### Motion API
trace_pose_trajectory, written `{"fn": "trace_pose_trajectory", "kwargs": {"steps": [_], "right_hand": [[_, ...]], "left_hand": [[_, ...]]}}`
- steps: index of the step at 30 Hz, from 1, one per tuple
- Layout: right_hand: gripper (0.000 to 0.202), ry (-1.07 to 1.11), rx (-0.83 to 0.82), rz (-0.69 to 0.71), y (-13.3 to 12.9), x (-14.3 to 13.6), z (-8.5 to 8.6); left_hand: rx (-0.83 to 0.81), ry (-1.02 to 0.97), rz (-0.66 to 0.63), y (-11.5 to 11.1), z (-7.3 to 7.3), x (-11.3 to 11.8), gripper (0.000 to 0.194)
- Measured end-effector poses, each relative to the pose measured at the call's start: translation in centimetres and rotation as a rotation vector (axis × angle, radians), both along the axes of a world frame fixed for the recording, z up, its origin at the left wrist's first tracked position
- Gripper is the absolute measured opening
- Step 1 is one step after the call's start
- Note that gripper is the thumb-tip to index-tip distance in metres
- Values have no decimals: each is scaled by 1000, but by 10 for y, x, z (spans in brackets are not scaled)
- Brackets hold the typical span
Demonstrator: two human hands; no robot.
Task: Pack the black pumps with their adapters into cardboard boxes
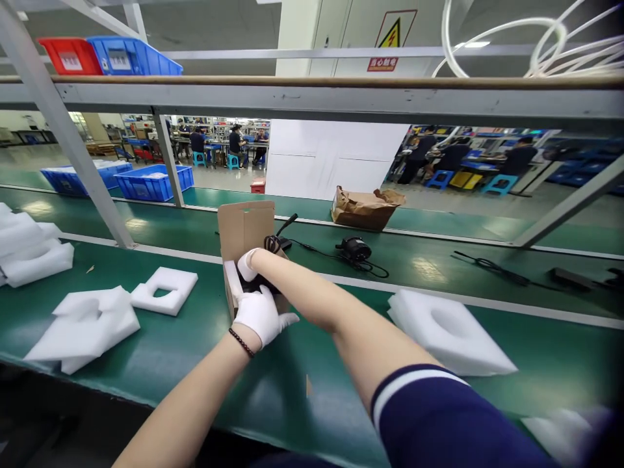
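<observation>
An upright cardboard box (247, 224) stands on the green bench with its lid raised at the back. White foam (233, 278) lines its left side, and something black shows inside, largely covered by my hands. My left hand (257, 317), in a white glove, rests at the box's front edge, thumb stretched out to the right and fingers reaching over the opening. My right hand (247, 265), also gloved, reaches down into the box from above; its fingers are hidden. Just behind it, a coiled black cable (273, 243) lies beside the box.
A black round device (355, 248) with a cord lies behind. Foam pieces with cut-outs (164, 290) lie left, and a foam stack (443, 328) lies right. A brown paper bag (365, 209) stands farther back. A shelf beam (312, 97) crosses above; slanted posts (92, 149) flank the bench.
</observation>
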State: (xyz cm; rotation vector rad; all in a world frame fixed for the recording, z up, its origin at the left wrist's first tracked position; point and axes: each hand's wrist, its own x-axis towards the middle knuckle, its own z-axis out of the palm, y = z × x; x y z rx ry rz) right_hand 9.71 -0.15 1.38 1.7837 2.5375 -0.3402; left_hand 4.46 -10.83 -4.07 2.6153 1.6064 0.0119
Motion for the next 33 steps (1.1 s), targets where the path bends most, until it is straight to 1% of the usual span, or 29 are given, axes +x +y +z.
{"fn": "trace_pose_trajectory", "kwargs": {"steps": [1,2,4,5,6,7,9,10,11,12,13,14,16,17,18,19,21,23,25,28,30,31,33], "right_hand": [[26,-94,-46,18,-4,7,10],[24,-188,-77,34,-9,15,21],[22,-331,-85,43,-20,37,43],[21,-392,-81,37,-26,49,53],[20,-447,-89,32,-34,61,60],[20,-490,-107,33,-44,72,65],[28,-525,-143,27,-65,90,66],[32,-509,-143,18,-75,97,63],[35,-469,-136,12,-86,102,59],[38,-419,-131,11,-95,106,53],[40,-367,-131,22,-103,109,48],[39,-324,-132,43,-110,111,42],[32,-279,-117,70,-118,112,34],[29,-269,-90,59,-120,111,30],[28,-255,-44,27,-120,109,27],[29,-224,6,-14,-119,106,24],[34,-114,84,-87,-115,97,14],[36,10,123,-129,-110,87,0],[34,85,100,-118,-104,79,-16],[30,76,-18,-18,-95,73,-33],[31,32,-74,10,-91,73,-36],[36,35,-95,-1,-90,73,-35],[55,91,-146,-43,-90,74,-33]], "left_hand": [[-2,-12,-34,1,8,-6,75],[1,-6,-77,2,17,-13,70],[23,52,-155,10,35,-25,52],[33,93,-175,15,42,-29,42],[39,131,-181,20,46,-30,38],[40,155,-181,25,46,-28,46],[62,162,-180,34,39,-20,85],[85,158,-182,37,33,-14,100],[108,149,-189,41,27,-8,108],[122,138,-202,45,21,-2,109],[121,127,-225,50,18,3,104],[103,121,-259,55,18,6,93],[42,132,-345,69,26,8,64],[13,148,-387,77,34,7,52],[-11,162,-423,85,42,4,44],[-29,173,-451,93,51,0,40],[-46,177,-489,106,65,-9,39],[-36,165,-514,113,71,-19,38],[-22,178,-532,116,69,-26,36],[49,294,-549,113,58,-28,32],[119,394,-548,106,49,-22,28],[146,430,-541,102,45,-18,26],[164,466,-506,93,39,-8,24]]}}
